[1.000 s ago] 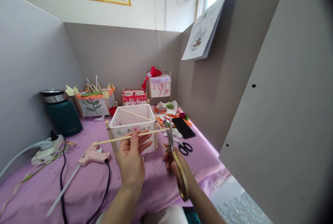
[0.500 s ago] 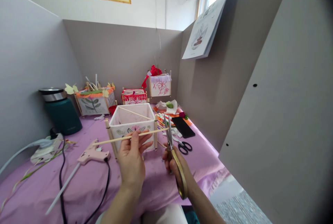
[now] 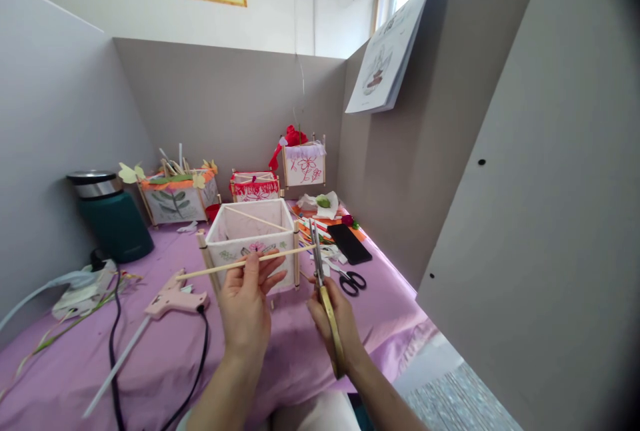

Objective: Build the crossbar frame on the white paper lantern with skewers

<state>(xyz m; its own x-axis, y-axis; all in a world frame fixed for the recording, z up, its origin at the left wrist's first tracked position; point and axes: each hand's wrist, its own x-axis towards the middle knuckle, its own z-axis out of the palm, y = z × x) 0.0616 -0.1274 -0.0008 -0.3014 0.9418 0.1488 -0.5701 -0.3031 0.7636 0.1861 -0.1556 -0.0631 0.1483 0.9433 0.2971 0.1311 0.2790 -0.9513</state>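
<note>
A thin wooden stick [image 3: 215,269] is pinched between the thumb and fingers of my left hand [image 3: 249,307], in front of a white fabric box [image 3: 255,247] with wooden corner posts and a drawn flower. My right hand [image 3: 337,317] is closed on gold-handled scissors [image 3: 325,297], their blades pointing up and away. The stick's right end lies at the blades, which look nearly closed. Left of my left hand, a pink glue gun [image 3: 175,299] rests on the purple cloth.
A teal bottle [image 3: 113,227] and a power strip [image 3: 85,291] are at the left. Decorated boxes [image 3: 175,203] stand behind. Black-handled scissors [image 3: 353,283], a phone [image 3: 350,244] and paper scraps lie right. Grey partitions [image 3: 230,97] surround the table.
The scissor blades have come closer together at the stick's right end, and the gold handles have drawn together. The whole view has shifted slightly.
</note>
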